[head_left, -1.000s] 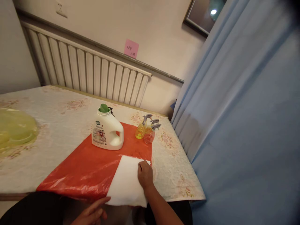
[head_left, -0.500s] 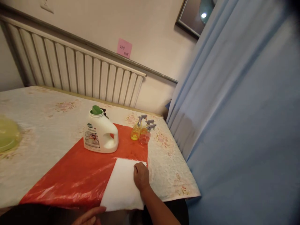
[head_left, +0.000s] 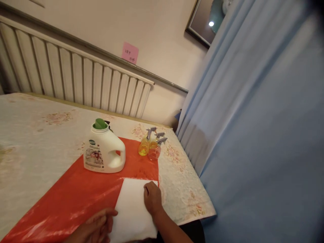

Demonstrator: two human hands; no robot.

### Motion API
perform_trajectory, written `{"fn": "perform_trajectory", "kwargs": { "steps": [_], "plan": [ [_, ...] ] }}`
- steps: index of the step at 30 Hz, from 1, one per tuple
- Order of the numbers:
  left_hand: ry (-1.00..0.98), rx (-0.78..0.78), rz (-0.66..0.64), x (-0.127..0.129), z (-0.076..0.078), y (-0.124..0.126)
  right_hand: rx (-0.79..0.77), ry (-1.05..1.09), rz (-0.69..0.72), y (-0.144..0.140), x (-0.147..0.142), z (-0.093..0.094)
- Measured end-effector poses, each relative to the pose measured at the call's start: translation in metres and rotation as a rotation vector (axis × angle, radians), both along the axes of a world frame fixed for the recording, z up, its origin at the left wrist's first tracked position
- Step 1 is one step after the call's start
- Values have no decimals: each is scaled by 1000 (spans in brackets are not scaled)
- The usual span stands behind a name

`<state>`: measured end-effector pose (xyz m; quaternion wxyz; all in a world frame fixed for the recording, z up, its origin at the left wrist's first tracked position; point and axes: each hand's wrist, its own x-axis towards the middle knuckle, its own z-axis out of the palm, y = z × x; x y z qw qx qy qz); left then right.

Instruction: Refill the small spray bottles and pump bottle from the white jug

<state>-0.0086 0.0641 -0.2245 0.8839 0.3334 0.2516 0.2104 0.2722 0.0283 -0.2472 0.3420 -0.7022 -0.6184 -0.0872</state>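
A white sheet point(head_left: 134, 209), paper or thin cloth, lies flat on a red plastic sheet point(head_left: 83, 195) at the table's front. Near the white sheet's upper right corner rests my right hand point(head_left: 153, 198), its fingers curled in; whatever they may hold is hidden. My left hand point(head_left: 98, 224) is at the white sheet's left edge, index finger stretched out towards it and the other fingers loosely bent. Beyond the hands stands a white detergent jug point(head_left: 105, 152) with a green cap point(head_left: 100, 124). To its right are three small spray bottles point(head_left: 150, 148), yellow and pink, with grey triggers.
A flowered tablecloth point(head_left: 58, 141) covers the table. Along the back runs a radiator point(head_left: 83, 79) under a wall pipe, with a pink note point(head_left: 130, 53) above. A blue curtain point(head_left: 253, 141) hangs close on the right. Something dark stands partly hidden behind the jug.
My left hand has come up from the bottom edge along the white sheet's left side. My right hand stays at the same corner. The view has shifted slightly; a yellow-green thing at left has left it.
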Motion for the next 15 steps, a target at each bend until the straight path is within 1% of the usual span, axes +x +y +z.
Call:
{"fn": "perform_trajectory", "kwargs": {
  "steps": [3, 6, 9, 11, 13, 15],
  "plan": [
    [-75, 28, -17, 11, 13, 24, -8, -2, 1, -1, -2, 3],
    [-170, 82, -62, 25, 19, 48, -19, -17, 4, -2, -5, 6],
    [-213, 123, -94, 34, 18, 70, -25, -41, 15, -2, -8, 6],
    [-239, 129, -113, 35, 16, 80, -42, -62, 21, -3, -8, 4],
    [-258, 136, -112, 32, 15, 85, -101, -96, 40, -3, -4, 3],
    [-252, 149, -93, 29, 15, 87, -202, -130, 110, 0, 2, 8]
  ]
}}
